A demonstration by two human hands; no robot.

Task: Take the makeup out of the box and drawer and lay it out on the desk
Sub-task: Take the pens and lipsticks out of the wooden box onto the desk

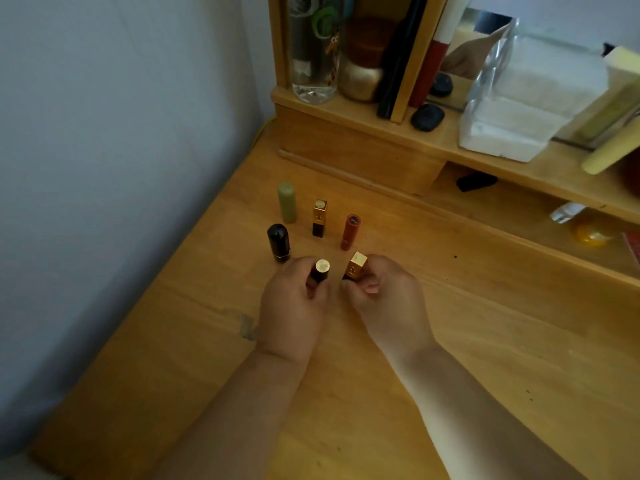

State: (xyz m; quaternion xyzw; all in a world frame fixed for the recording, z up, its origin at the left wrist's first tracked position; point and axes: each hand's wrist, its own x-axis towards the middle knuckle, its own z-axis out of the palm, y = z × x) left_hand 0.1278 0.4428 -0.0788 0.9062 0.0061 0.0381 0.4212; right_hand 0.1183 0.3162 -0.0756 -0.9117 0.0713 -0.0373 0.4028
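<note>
Wooden desk [450,341] bearing four upright lipsticks: green [287,202], gold-and-black [319,218], red [350,232], black [279,243]. Left hand [294,306] grips a fifth, round gold-capped tube [320,270]; right hand [384,292] pinches a sixth, square gold tube [355,266], tilted.

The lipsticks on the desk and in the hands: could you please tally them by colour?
Green: 1
Gold and black: 3
Red: 1
Black: 1
Total: 6, two of them held, one in each hand.
</note>
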